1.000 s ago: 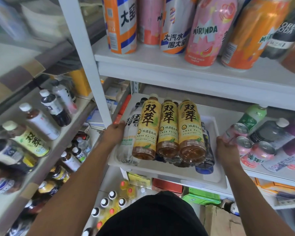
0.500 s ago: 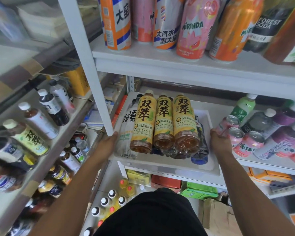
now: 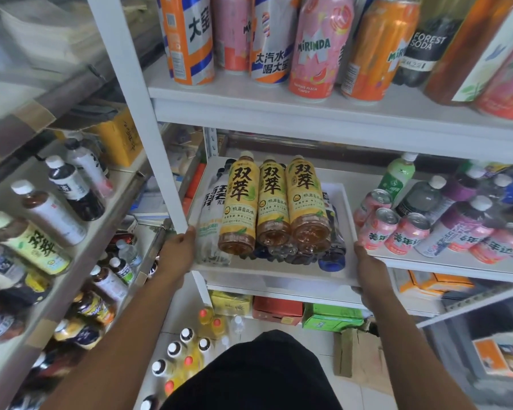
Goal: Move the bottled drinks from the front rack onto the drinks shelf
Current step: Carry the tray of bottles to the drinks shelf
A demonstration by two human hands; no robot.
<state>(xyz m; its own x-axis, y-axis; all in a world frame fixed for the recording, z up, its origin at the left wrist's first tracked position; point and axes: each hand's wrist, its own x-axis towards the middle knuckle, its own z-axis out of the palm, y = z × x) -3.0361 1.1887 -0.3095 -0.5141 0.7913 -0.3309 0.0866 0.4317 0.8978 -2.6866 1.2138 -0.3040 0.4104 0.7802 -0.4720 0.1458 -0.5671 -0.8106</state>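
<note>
A white tray (image 3: 279, 272) loaded with bottles rests partly on the middle shelf (image 3: 444, 263) of the white rack. On top lie three yellow-labelled tea bottles (image 3: 271, 202), with a white-labelled bottle (image 3: 212, 220) to their left and darker bottles underneath. My left hand (image 3: 176, 251) grips the tray's left front corner. My right hand (image 3: 369, 269) grips its right front corner. The tray's front end hangs out past the shelf edge.
Pink cans (image 3: 394, 229) and purple bottles (image 3: 462, 223) stand right of the tray. Tall cans (image 3: 314, 45) fill the shelf above. A side rack (image 3: 71, 261) on the left holds tilted bottles. Capped bottles (image 3: 187, 350) and cartons (image 3: 332, 316) sit on the floor below.
Both hands have pushed the tray a little further in onto the middle shelf, keeping their hold on its front corners. The bottles lie as before.
</note>
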